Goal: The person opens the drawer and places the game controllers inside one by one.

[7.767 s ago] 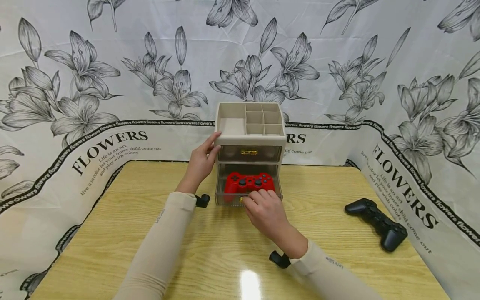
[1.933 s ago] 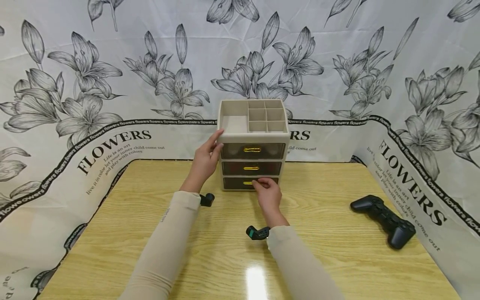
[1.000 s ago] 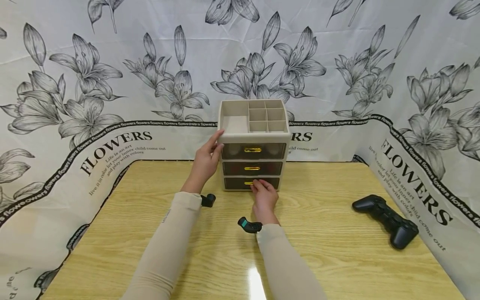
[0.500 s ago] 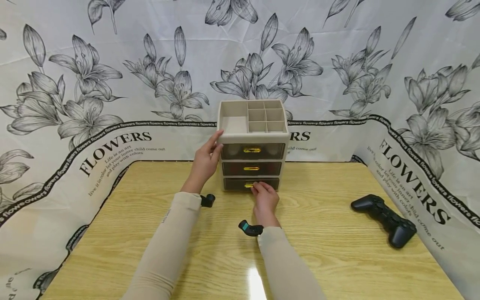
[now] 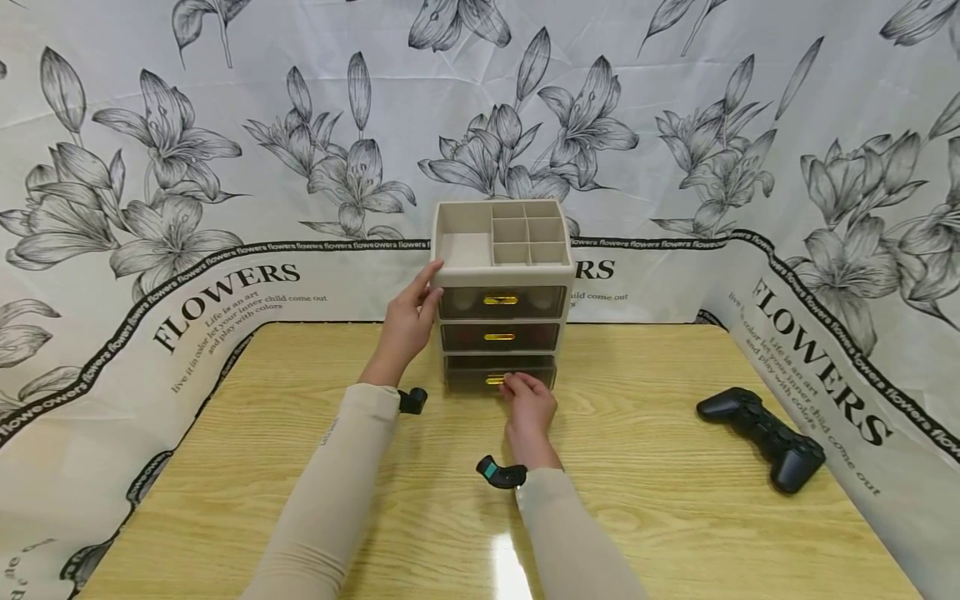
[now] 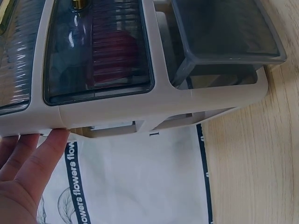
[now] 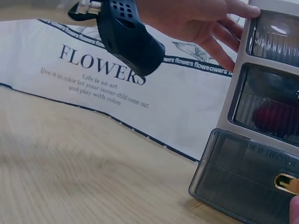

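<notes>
A cream desktop organizer (image 5: 502, 273) with three smoky drawers stands at the back middle of the table. My left hand (image 5: 405, 329) rests against its left side, fingers extended along the upper edge. With thumb and fingers my right hand (image 5: 531, 408) pinches the gold handle (image 5: 495, 380) of the bottom drawer (image 5: 465, 383), which is pulled out a short way. In the left wrist view that bottom drawer (image 6: 229, 32) juts past the frame. Through the closed middle drawer (image 6: 70, 74) a red shape (image 6: 114, 56) shows. The right fingertips are mostly outside the right wrist view.
A black game controller (image 5: 761, 437) lies on the table (image 5: 637, 500) at the right. Open compartments (image 5: 528, 233) form the organizer's top. Flower-printed cloth (image 5: 360, 283) hangs behind and at both sides. Each wrist wears a black camera mount (image 5: 501, 472).
Earlier the middle drawer was out, with a red game controller inside; it is now in. My right hand has moved to the bottom drawer's handle and drawn that drawer slightly outward. The left hand stays.
</notes>
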Action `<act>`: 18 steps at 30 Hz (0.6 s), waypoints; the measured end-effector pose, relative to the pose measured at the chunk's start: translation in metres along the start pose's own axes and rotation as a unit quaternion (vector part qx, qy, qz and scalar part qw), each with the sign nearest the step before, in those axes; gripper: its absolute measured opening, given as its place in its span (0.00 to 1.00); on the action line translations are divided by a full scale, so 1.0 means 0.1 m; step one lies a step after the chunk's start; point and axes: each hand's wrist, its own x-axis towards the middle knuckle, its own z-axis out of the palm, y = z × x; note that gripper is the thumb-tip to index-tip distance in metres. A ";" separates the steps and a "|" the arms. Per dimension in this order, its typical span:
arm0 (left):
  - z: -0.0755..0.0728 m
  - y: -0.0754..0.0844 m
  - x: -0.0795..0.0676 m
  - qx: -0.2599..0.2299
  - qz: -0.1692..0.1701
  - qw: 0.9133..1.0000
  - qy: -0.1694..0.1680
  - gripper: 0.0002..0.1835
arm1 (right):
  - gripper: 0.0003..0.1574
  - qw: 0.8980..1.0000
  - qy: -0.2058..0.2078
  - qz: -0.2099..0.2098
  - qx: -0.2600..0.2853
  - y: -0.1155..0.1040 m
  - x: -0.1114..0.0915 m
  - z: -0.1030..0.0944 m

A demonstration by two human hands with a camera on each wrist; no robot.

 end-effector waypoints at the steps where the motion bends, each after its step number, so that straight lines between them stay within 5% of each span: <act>1: 0.00 0.00 0.00 0.002 0.000 1.000 -0.001 0.25 | 0.06 1.000 -0.001 -0.002 -0.002 0.00 -0.01 -0.01; 18: -0.01 0.01 -0.02 0.001 -0.004 1.000 -0.002 0.25 | 0.05 1.000 -0.012 0.003 -0.019 0.00 -0.20 -0.13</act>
